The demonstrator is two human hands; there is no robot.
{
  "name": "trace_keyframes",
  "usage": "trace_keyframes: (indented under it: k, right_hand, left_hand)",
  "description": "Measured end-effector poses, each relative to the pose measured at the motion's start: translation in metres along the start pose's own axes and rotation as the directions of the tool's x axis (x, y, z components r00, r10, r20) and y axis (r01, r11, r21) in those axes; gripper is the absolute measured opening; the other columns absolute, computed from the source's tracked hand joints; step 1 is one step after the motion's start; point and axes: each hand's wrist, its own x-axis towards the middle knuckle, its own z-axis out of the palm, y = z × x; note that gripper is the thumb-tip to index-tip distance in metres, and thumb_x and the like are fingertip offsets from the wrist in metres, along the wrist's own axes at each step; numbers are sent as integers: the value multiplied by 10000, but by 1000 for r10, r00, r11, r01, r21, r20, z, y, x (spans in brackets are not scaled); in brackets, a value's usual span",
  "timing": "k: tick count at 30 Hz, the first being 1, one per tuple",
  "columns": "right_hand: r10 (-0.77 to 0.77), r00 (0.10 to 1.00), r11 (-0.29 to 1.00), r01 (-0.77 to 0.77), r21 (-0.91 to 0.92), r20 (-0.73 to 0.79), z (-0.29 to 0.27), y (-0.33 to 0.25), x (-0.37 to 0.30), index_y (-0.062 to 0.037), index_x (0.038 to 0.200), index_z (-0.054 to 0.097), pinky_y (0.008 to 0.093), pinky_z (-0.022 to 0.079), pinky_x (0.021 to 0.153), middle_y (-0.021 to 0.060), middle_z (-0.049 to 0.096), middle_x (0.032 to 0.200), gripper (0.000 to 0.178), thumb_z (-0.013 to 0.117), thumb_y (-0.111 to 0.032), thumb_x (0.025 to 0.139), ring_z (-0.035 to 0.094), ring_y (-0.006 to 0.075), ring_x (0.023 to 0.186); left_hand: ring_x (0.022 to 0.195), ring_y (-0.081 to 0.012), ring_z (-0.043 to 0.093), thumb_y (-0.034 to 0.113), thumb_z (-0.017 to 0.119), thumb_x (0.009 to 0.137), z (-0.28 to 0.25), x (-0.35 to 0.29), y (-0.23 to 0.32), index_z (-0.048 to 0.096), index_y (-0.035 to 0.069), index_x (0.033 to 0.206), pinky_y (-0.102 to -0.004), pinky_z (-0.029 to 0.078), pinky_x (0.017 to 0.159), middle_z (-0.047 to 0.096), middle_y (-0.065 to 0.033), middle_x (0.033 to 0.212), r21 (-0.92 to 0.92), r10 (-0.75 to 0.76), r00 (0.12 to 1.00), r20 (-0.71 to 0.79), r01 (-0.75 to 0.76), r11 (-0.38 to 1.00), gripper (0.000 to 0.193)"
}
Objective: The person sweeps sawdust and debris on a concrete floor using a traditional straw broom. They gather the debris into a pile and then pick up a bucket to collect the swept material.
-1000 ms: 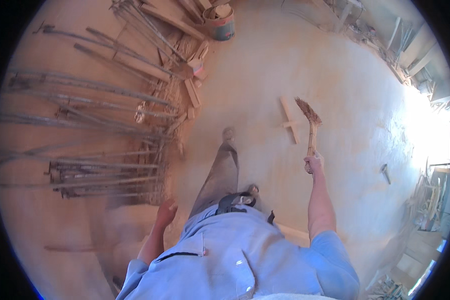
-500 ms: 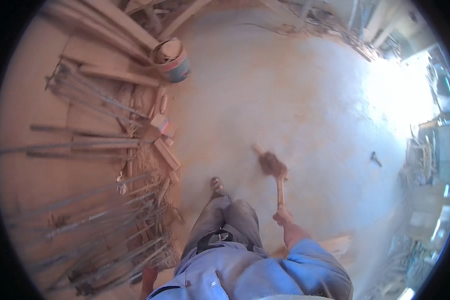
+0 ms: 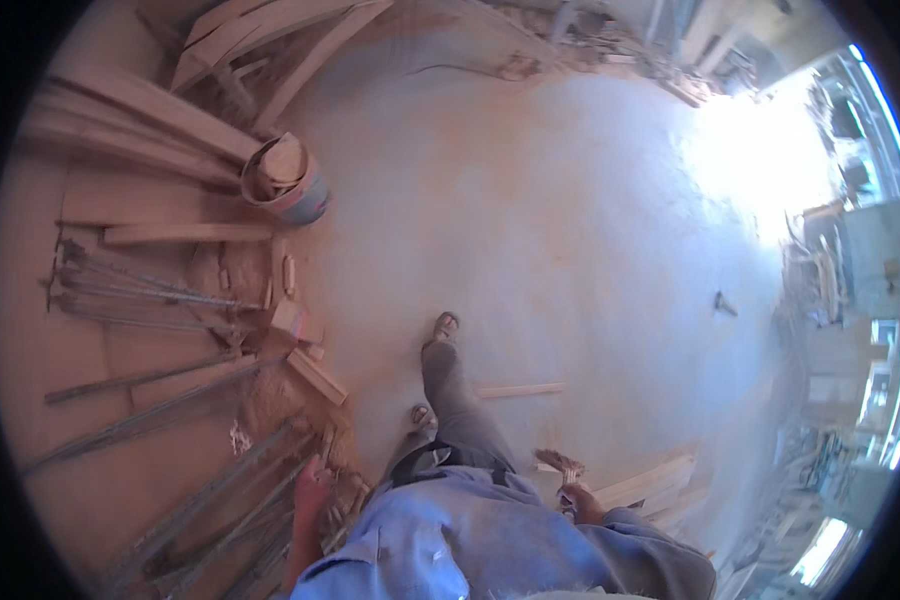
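Observation:
In my right hand [image 3: 573,496], low and to the right of my body, is a hand brush [image 3: 562,461] with a wooden handle and brown bristles. My fingers are closed round its handle. My left hand [image 3: 314,480] is at my left side, close to the metal bars and wood scraps, with its fingers loosely apart and nothing seen in it. A thin wooden strip [image 3: 522,390] lies on the dusty floor [image 3: 530,220], to the right of my forward leg.
At the left stand a bucket [image 3: 295,190] of wood offcuts, long planks [image 3: 150,115], metal bars [image 3: 150,290] and a loose wood block [image 3: 317,376]. Boards [image 3: 650,482] lie at the lower right. A small dark tool [image 3: 725,304] sits on the floor farther right.
My right hand has drawn the brush back toward my body from the floor ahead. The wooden strip shows fully now. I have stepped forward, and my left hand has come up into view.

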Motion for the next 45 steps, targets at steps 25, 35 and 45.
trace_keyframes:
  k: [25,35,45]
  right_hand:
    - [226,965,957,-246,152,136,63,-410,92,-82,707,577,332,389,415,24,509,584,82,648,-116,731,483,165,443]
    - [279,940,933,-314,174,196,57,-438,78,-68,721,584,323,410,439,35,532,616,76,636,-123,723,503,168,466]
    - [256,927,856,-349,380,275,16,-423,53,-53,735,590,313,431,464,46,554,648,86,624,-130,715,522,171,489]
  left_hand:
    - [1120,-262,606,389,644,855,-134,62,91,601,59,1268,-376,462,964,634,-194,1248,-142,-320,843,432,414,899,531]
    - [1077,-284,625,375,662,832,-81,40,49,619,66,1229,-392,477,936,643,-201,1196,-181,-489,804,339,565,805,505]
    - [1048,-299,629,363,665,824,-67,74,115,631,69,1197,-399,483,913,647,-202,1155,56,-340,920,196,336,940,476]
